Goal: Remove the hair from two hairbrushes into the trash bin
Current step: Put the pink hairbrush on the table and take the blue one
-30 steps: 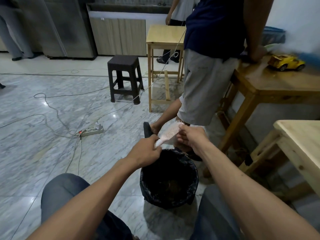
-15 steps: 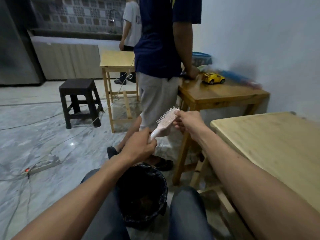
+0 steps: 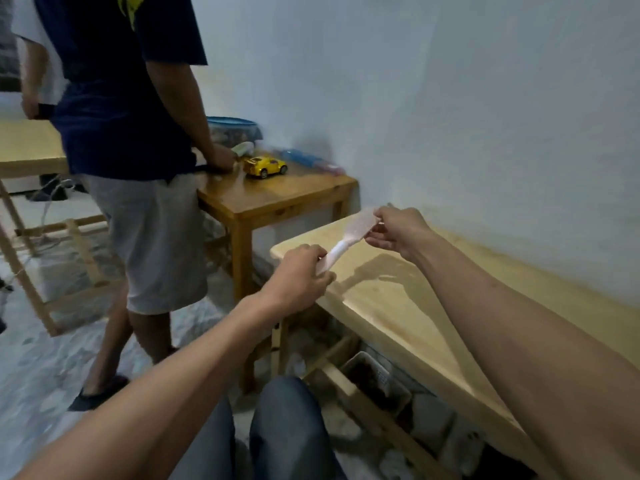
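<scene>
A pale pink hairbrush (image 3: 349, 237) hangs in the air over the near corner of a light wooden table (image 3: 398, 299). My left hand (image 3: 298, 282) grips its handle. My right hand (image 3: 398, 230) pinches the far end of the brush head. The brush is blurred, so I cannot tell whether hair is on it. The trash bin and a second hairbrush are out of view.
A person in a dark shirt and grey shorts (image 3: 138, 150) stands close on the left, leaning on a darker wooden table (image 3: 277, 195) with a yellow toy car (image 3: 265, 166). A white wall runs behind. A basket (image 3: 377, 382) sits under the near table.
The view has swung right and up, so the black trash bin has dropped out of sight. Both hands carried the hairbrush from above the bin over to the light wooden table.
</scene>
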